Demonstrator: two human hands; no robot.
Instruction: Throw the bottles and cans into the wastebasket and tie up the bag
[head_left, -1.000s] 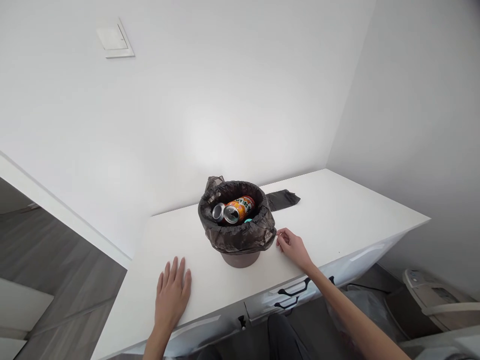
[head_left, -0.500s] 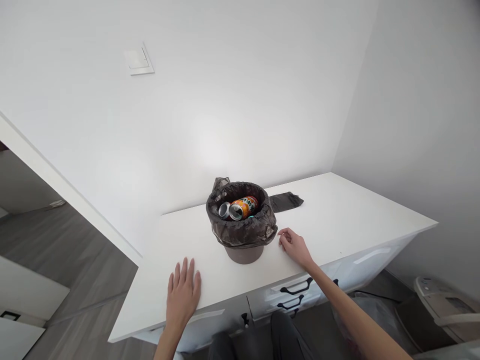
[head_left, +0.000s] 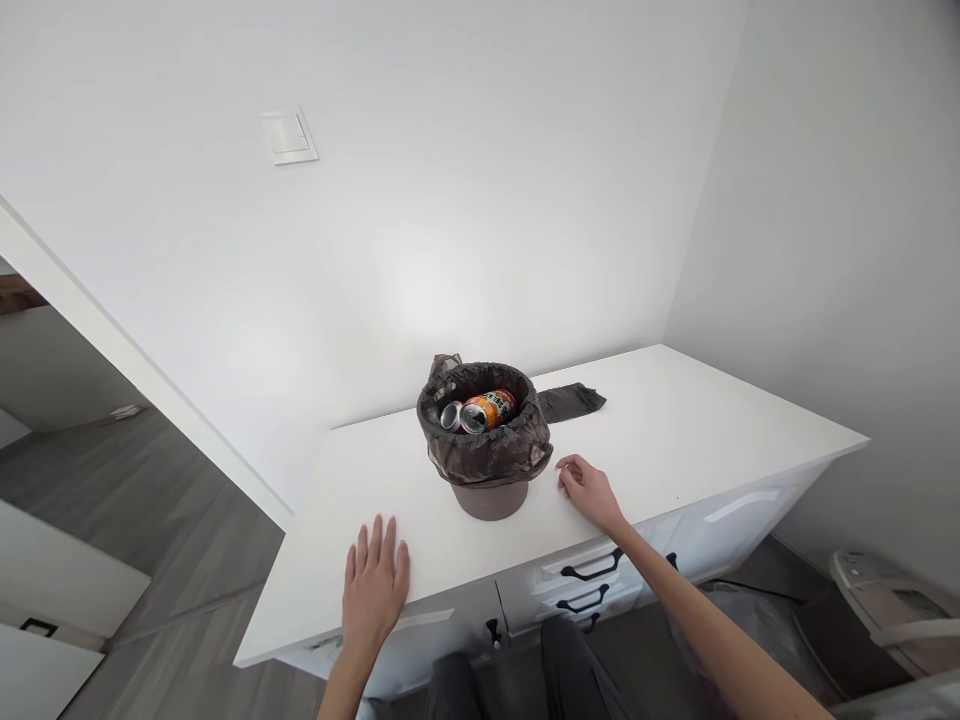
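Observation:
A brown trash bin [head_left: 491,503] stands on the white cabinet top [head_left: 660,430], lined with a black trash bag [head_left: 487,462] folded over its rim. Inside lie an orange drink can [head_left: 495,407] on its side and a silver can [head_left: 451,417] beside it. My left hand [head_left: 375,590] rests flat on the cabinet top, left of the bin, fingers stretched out and holding nothing. To the bin's right, my right hand [head_left: 587,492] rests on the surface with curled fingers close to the bag's edge. Whether anything is between those fingers is hidden.
A folded black plastic bag [head_left: 571,402] lies behind the bin, to the right. Black handles [head_left: 592,566] stick out from the cabinet front. A wall switch [head_left: 290,137] is at upper left. At lower right is a beige appliance or chair-like object [head_left: 892,600].
The camera view has tilted and shifted slightly. Both hands and the bin keep about the same places on the cabinet top.

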